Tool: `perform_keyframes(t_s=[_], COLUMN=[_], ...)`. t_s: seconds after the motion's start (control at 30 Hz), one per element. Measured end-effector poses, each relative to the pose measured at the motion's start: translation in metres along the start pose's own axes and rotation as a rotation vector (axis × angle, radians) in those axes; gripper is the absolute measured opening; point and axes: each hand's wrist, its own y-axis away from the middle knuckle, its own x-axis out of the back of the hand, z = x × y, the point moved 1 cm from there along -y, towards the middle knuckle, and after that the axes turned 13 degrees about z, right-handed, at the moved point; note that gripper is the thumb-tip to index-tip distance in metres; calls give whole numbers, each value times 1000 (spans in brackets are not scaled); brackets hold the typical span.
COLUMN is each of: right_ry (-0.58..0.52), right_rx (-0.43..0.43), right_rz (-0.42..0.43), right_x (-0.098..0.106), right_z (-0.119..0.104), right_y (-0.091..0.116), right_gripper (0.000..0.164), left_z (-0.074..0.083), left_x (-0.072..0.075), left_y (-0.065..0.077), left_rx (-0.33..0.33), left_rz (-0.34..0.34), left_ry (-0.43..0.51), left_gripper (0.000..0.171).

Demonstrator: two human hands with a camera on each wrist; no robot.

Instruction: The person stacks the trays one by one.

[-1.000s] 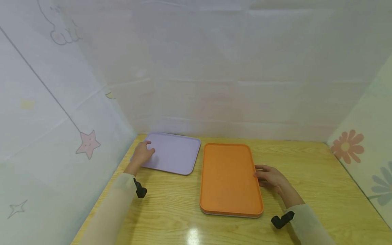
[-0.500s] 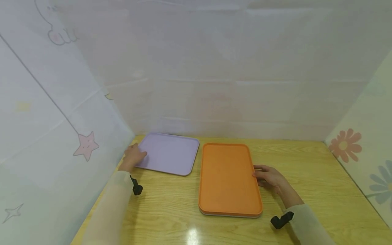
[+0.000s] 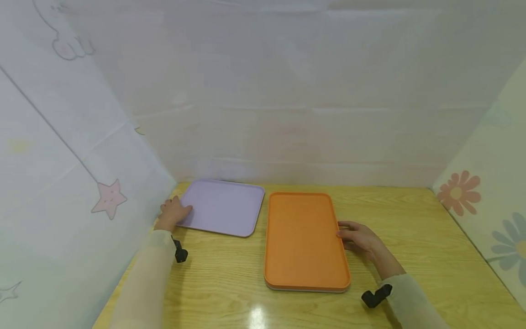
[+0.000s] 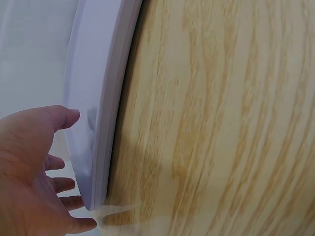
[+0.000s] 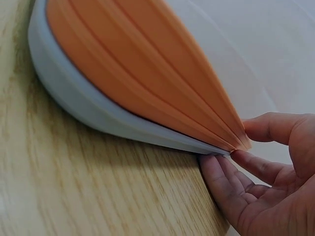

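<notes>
A lilac tray [image 3: 222, 208] lies flat at the back left of the wooden table. At its left end is my left hand [image 3: 171, 213], thumb over the rim and the other fingers spread along the outer edge; in the left wrist view the thumb [image 4: 66, 117] overlaps the tray and the fingers look loose. An orange tray [image 3: 306, 240] lies lengthwise to the right, stacked on a pale grey tray [image 5: 74, 98]. My right hand [image 3: 361, 240] pinches the orange tray's right edge, thumb on the rim and index finger underneath. Its lower fingers touch the pale tray's edge.
Pale printed sheets hang at the back, left and right of the table [image 3: 222, 283]. A narrow strip of table separates the lilac tray from the orange one. Each wrist carries a small black camera mount.
My left hand has moved left, from over the lilac tray to its left end. The right hand stays at the orange tray's edge. The view has shifted slightly.
</notes>
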Motion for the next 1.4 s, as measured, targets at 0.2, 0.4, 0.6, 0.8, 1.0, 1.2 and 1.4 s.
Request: perform_keyframes(t_s=[0.2, 0.4, 0.6, 0.8, 1.0, 1.2, 1.4], right_ry=[9, 23, 4, -2, 5, 1, 12], right_rx=[-3, -8, -3, -10, -8, 0, 6], right_rz=[6, 15, -2, 3, 5, 1, -6], right_x=[-1, -1, 0, 0, 0, 0, 0], right_z=[0, 1, 1, 0, 1, 2, 2], right_y=[-1, -1, 0, 0, -1, 0, 0], right_gripper=[67, 68, 68, 69, 68, 68, 68], left_z=[-3, -5, -9, -23, -39, -43, -39], left_x=[-4, -5, 0, 2, 9, 21, 34], left_y=[2, 5, 10, 5, -3, 6, 23], left_rx=[-3, -40, -99, -72, -22, -8, 86], left_rz=[-2, 49, 151, 143, -1, -63, -119], left_ry=[-33, -88, -103, 11, 153, 184, 346], left_gripper=[78, 51, 31, 21, 21, 40, 54])
